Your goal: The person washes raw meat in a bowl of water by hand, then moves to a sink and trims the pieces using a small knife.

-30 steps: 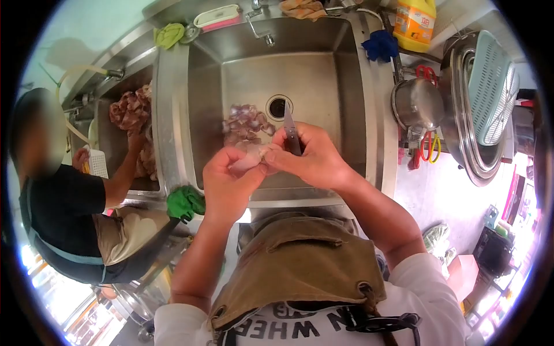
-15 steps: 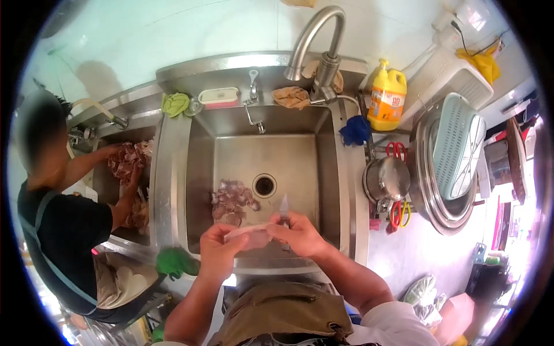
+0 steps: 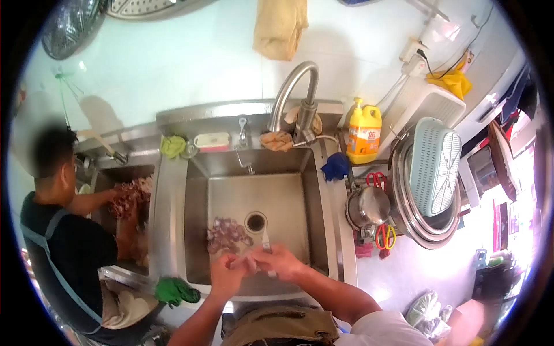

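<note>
Both of my hands are close together above the near part of the steel sink (image 3: 288, 193). My left hand (image 3: 226, 274) pinches a soft, pale pinkish piece (image 3: 245, 265), mostly covered by the fingers; it may be seafood or meat, I cannot tell. My right hand (image 3: 284, 261) is closed around a small knife (image 3: 266, 241), its blade pointing away from me, while its fingertips touch the same piece. On the sink floor, left of the drain (image 3: 255, 222), lies a pile of purplish-grey, wet-looking pieces (image 3: 227, 235).
At the left sink a person (image 3: 69, 242) handles reddish meat (image 3: 131, 199). A faucet (image 3: 311, 86) arches over the back rim. To the right stand a yellow soap bottle (image 3: 364, 135), a steel pot (image 3: 370, 206) and stacked basins with a basket (image 3: 433, 167). A green cloth (image 3: 175, 292) lies front left.
The view has tilted up, so more wall shows. My hands have drawn closer together, and the pale piece, stretched flat between them before, is now bunched and mostly hidden. The knife stays in my right hand.
</note>
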A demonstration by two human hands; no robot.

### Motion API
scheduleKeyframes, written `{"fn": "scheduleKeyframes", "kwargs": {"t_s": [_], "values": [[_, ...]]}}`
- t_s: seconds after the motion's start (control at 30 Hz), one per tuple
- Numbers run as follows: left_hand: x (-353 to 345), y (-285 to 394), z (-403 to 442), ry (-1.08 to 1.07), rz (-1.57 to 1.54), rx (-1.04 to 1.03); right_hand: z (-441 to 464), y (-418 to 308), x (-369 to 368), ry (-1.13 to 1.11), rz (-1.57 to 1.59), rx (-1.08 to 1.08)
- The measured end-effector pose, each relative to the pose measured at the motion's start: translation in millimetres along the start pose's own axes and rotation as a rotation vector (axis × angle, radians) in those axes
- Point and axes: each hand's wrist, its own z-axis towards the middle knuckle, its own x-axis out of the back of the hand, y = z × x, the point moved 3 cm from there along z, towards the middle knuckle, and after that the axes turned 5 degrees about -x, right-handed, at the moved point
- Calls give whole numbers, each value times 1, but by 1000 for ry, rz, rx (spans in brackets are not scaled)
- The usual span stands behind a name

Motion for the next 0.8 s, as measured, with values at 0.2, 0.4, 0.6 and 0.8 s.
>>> {"fn": "scheduleKeyframes", "kwargs": {"t_s": [0.2, 0.4, 0.6, 0.8], "values": [[12, -2, 11, -31, -283, 260, 1, 9, 6, -21, 305, -141], [14, -5, 13, -315, -680, 223, 12, 17, 4, 62, 252, -91], [16, 14, -2, -290, -646, 257, 21, 20, 22, 142, -226, -62], [10, 24, -8, -253, -596, 264, 49, -75, 103, 490, -693, 412]]}}
